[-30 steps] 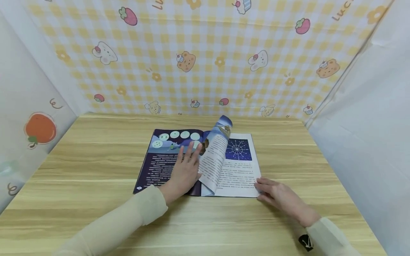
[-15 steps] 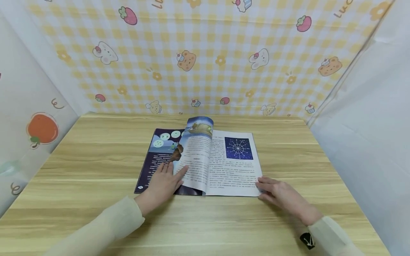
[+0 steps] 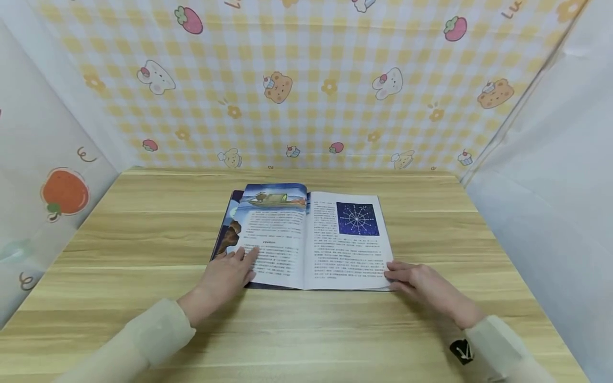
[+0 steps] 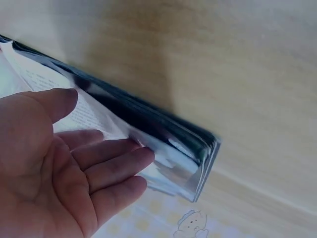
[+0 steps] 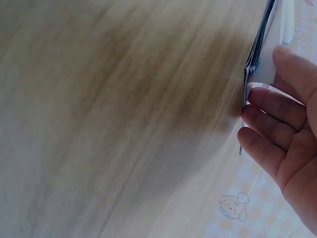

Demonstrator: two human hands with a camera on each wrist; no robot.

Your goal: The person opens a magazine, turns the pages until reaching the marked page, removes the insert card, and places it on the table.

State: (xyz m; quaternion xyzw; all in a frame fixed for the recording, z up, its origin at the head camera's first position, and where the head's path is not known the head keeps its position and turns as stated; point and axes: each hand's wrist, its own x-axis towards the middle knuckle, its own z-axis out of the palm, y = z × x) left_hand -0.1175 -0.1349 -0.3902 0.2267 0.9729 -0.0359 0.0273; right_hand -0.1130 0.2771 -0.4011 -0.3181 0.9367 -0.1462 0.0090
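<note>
An open magazine (image 3: 345,266) lies on the wooden table, its left page showing a boat picture and its right page a dark blue star chart. My left hand (image 3: 222,279) rests on the left page with fingers extended; in the left wrist view the palm and fingers of the left hand (image 4: 74,163) lie against the page above the stacked sheets. At the lower right corner, my right hand (image 3: 426,287) touches the magazine's outer edge. In the right wrist view the right hand (image 5: 282,119) has fairly straight fingertips along that edge, the thumb apart from them.
A black tag-like piece (image 3: 462,351) is beside the right sleeve. Behind the wooden table (image 3: 306,335) hangs a yellow checked cloth (image 3: 330,69) with cartoon prints. Pale sheets (image 3: 551,175) stand at both sides.
The turning page has swung from right to left and now lies almost flat over the dark left page. My left hand has moved left and down with it; the right hand stays at the corner.
</note>
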